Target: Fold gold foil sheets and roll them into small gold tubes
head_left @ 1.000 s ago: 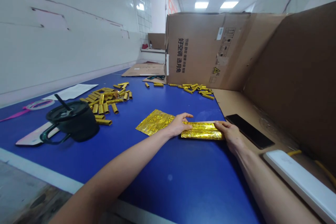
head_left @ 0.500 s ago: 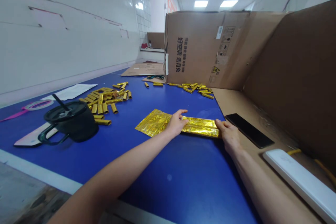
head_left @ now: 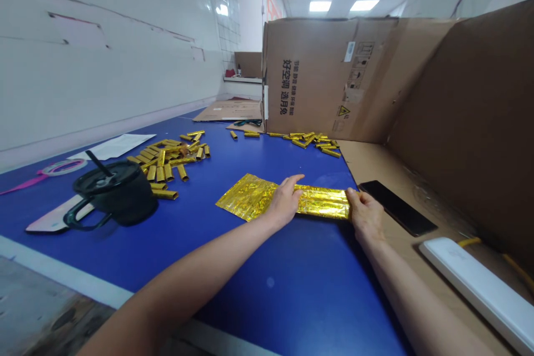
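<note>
A shiny gold foil sheet (head_left: pixel 246 197) lies on the blue tabletop, flat and flared at its left end and folded into a long narrow strip toward the right. My left hand (head_left: pixel 286 200) is closed across the middle of it, with the thumb on the near side and the index finger stretched past the far edge. At the strip's right end, my right hand (head_left: pixel 365 211) pinches the foil, thumb on top. The fingers underneath are hidden.
A dark lidded mug with a straw (head_left: pixel 119 194) stands left, by a heap of small gold tubes (head_left: pixel 167 158). More gold tubes (head_left: pixel 308 138) lie before the cardboard box (head_left: pixel 321 78). A black phone (head_left: pixel 396 207) and a white bar-shaped device (head_left: pixel 471 283) are at right.
My left hand has slid slightly right along the foil, and less of the folded strip shows between my hands. My right hand keeps its pinch on the right end.
</note>
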`<state>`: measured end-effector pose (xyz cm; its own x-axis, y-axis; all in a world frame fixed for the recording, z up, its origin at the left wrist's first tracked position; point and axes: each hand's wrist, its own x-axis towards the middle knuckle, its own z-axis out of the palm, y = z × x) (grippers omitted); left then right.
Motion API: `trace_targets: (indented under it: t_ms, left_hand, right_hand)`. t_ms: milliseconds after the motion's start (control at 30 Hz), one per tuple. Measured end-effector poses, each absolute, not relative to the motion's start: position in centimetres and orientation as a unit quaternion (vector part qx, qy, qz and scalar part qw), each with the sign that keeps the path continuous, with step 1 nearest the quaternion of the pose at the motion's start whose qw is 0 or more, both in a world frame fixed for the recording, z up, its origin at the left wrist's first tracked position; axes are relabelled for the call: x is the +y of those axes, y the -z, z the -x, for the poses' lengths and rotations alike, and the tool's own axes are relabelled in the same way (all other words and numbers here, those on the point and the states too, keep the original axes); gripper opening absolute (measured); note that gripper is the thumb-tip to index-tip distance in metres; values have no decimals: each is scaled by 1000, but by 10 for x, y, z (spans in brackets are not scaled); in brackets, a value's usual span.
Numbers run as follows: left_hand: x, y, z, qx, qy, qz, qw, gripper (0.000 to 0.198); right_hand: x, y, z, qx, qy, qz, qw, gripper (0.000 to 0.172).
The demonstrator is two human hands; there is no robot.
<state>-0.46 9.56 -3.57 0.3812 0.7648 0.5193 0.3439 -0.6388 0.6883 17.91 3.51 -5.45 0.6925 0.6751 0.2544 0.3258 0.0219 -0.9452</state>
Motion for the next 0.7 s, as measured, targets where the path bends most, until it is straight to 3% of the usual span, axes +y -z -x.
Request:
trace_targets:
  t_ms: [133, 267, 367, 467, 533, 700]
  left_hand:
    - [95, 38, 3, 349, -426, -801, 235, 38]
    - [94, 36, 5, 393, -337, -829, 212, 36]
    - [89, 30, 6, 428, -296, -843, 138, 33]
    - [73, 22, 3, 359, -304, -881, 42, 32]
    - [56, 19, -2, 261, -272, -925, 38, 34]
    - [25, 26, -10, 159, -129, -975, 83, 82]
  right_hand:
    - [33, 52, -180, -396, -97, 723, 558, 36]
    - [29, 45, -178, -426, -63, 766, 477, 36]
    - [28, 42, -177, -435, -40, 805, 402, 36]
    - [29, 39, -175, -440, -23, 834, 332, 35]
    - [28, 38, -173, -442, -14, 848, 294, 35]
    - [27, 32, -168, -455, -5, 861, 227, 37]
